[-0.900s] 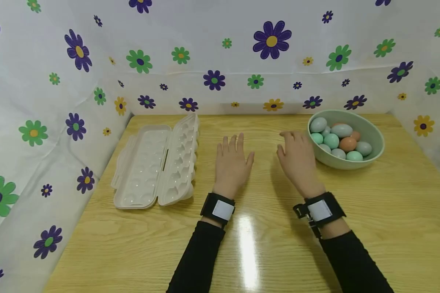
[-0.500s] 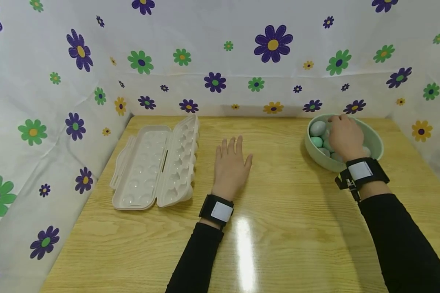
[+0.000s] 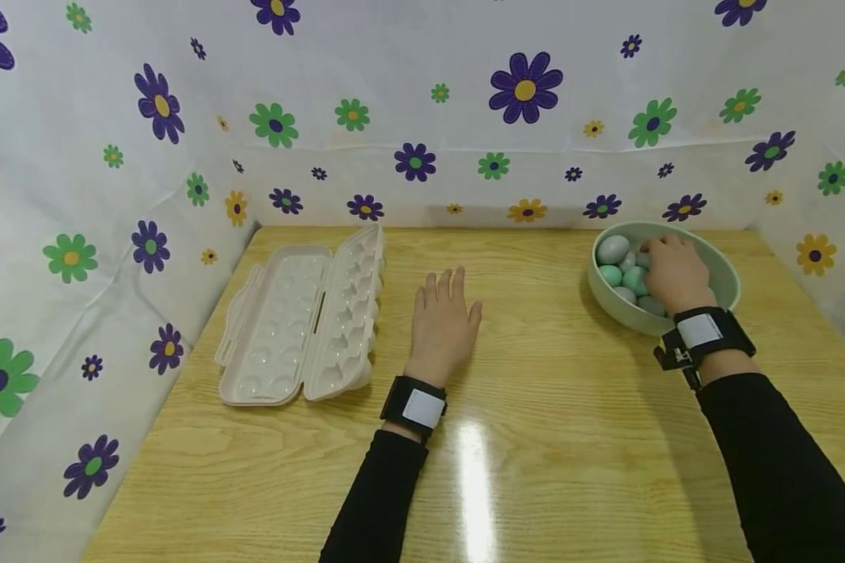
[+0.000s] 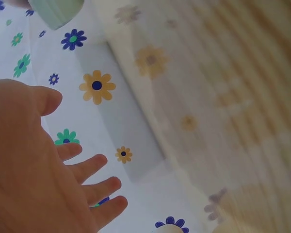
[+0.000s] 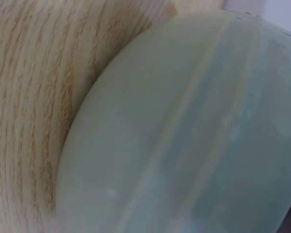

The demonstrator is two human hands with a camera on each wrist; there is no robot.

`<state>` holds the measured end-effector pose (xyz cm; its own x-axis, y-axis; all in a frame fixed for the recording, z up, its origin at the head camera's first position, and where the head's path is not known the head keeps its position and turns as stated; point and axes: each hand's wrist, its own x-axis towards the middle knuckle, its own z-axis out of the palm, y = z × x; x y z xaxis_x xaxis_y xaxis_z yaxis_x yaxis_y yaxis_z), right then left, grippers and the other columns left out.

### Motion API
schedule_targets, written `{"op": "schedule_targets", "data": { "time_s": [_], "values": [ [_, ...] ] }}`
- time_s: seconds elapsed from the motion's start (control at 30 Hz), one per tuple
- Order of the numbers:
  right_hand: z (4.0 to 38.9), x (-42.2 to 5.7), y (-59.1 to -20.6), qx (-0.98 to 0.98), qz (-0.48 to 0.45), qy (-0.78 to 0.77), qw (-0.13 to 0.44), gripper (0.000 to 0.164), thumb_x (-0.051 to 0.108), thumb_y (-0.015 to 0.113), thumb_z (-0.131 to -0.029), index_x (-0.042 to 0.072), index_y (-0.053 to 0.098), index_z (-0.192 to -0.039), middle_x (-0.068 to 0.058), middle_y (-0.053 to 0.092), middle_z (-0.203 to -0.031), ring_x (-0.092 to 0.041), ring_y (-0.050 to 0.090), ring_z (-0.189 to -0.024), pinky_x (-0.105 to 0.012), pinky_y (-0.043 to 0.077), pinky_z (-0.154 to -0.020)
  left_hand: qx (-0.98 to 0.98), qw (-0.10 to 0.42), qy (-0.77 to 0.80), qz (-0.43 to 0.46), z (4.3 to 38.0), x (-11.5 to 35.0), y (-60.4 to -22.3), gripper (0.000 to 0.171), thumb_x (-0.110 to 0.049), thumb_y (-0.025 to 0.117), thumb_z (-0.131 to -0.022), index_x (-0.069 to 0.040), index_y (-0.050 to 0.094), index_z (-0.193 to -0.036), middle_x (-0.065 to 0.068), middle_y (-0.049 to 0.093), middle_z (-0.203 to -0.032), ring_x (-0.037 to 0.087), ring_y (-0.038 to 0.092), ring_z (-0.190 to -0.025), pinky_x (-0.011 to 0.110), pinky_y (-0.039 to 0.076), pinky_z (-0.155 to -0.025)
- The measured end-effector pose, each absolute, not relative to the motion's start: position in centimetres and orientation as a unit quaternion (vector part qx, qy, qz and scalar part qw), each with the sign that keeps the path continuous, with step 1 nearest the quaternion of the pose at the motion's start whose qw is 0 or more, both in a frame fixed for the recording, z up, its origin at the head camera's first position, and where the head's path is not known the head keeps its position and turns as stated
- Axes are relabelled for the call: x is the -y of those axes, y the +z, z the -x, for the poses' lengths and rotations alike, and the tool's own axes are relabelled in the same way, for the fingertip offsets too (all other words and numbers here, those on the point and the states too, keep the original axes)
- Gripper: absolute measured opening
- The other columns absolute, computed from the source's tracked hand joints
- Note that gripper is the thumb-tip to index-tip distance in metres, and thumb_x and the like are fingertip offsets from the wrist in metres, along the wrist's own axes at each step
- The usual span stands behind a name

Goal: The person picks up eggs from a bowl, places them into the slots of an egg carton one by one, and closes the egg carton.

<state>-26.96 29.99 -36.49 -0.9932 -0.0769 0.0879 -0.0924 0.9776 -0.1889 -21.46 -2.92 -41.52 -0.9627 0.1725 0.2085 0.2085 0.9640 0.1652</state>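
In the head view, my right hand (image 3: 676, 271) reaches down into a pale green bowl (image 3: 623, 311) at the right of the table. Its fingers bend over a grey egg (image 3: 643, 259), and the palm hides several others; whether they grip it I cannot tell. Mint eggs (image 3: 634, 279) and a large grey egg (image 3: 613, 249) show left of the hand. My left hand (image 3: 442, 328) is near the table's middle, fingers extended, holding nothing. To its left lies an opened white egg carton (image 3: 275, 324), with hollows on both halves. Only the bowl's outer wall (image 5: 136, 136) fills most of the right wrist view.
A wooden table (image 3: 535, 438) carries everything. Behind it and along the sides hangs a white cloth (image 3: 366, 70) printed with flowers. The carton's handle flap (image 3: 239, 313) points left. Wood surface lies between the left hand and the bowl.
My right hand has moved right from beside the bowl into it, then shifted slightly further right among the eggs. The left hand and the carton have stayed nearly in place.
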Motion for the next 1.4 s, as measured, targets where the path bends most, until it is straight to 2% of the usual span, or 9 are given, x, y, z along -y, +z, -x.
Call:
{"op": "schedule_targets", "data": {
  "time_s": [0.5, 0.73, 0.9, 1.1, 1.4],
  "values": [
    [27.1, -30.1, -36.9, 0.992, -0.053, 0.089, 0.066, 0.033, -0.004, 0.04, -0.081, -0.007, 0.049, -0.113, -0.031, 0.041, -0.114, -0.051, 0.035, -0.104, -0.063, 0.036, -0.085, 0.984, 0.079, -0.112, 0.112, 21.7, 3.0, -39.7, 0.057, -0.044, 0.026, -0.099, -0.008, 0.02, -0.143, 0.013, 0.03, -0.144, 0.032, 0.022, -0.133, 0.044, 0.02, -0.108],
    [26.9, -30.5, -36.8, 0.989, -0.066, 0.092, 0.091, 0.035, -0.003, 0.046, -0.078, -0.007, 0.048, -0.113, -0.031, 0.042, -0.113, -0.051, 0.038, -0.101, -0.063, 0.034, -0.086, 0.979, 0.059, -0.142, 0.134, 21.5, 3.0, -38.8, 0.056, -0.043, 0.023, -0.1, -0.008, 0.019, -0.144, 0.013, 0.028, -0.146, 0.031, 0.02, -0.135, 0.042, 0.018, -0.109],
    [26.8, -30.7, -36.9, 0.988, -0.069, 0.103, 0.091, 0.036, -0.004, 0.045, -0.078, -0.008, 0.048, -0.114, -0.031, 0.041, -0.114, -0.051, 0.036, -0.103, -0.063, 0.033, -0.089, 0.964, 0.067, -0.2, 0.161, 21.2, 4.4, -36.6, 0.054, -0.039, 0.028, -0.1, -0.007, 0.024, -0.142, 0.013, 0.033, -0.143, 0.027, 0.027, -0.132, 0.04, 0.025, -0.107],
    [26.7, -30.9, -37.1, 0.988, -0.066, 0.104, 0.091, 0.034, -0.005, 0.043, -0.08, -0.008, 0.048, -0.113, -0.031, 0.041, -0.113, -0.051, 0.035, -0.104, -0.064, 0.033, -0.088, 0.939, 0.051, -0.319, 0.118, 22.0, 10.6, -34.0, 0.054, -0.04, 0.031, -0.099, -0.01, 0.025, -0.143, 0.008, 0.035, -0.144, 0.022, 0.03, -0.13, 0.04, 0.027, -0.105],
    [26.7, -30.8, -37.1, 0.989, -0.064, 0.103, 0.082, 0.035, -0.007, 0.042, -0.079, -0.007, 0.049, -0.113, -0.03, 0.041, -0.112, -0.05, 0.035, -0.105, -0.064, 0.035, -0.086, 0.963, 0.066, -0.261, -0.027, 21.2, 24.4, -33.7, 0.057, -0.033, 0.026, -0.098, 0.006, 0.02, -0.14, 0.029, 0.032, -0.138, 0.044, 0.03, -0.125, 0.056, 0.027, -0.101]
  ]
}}
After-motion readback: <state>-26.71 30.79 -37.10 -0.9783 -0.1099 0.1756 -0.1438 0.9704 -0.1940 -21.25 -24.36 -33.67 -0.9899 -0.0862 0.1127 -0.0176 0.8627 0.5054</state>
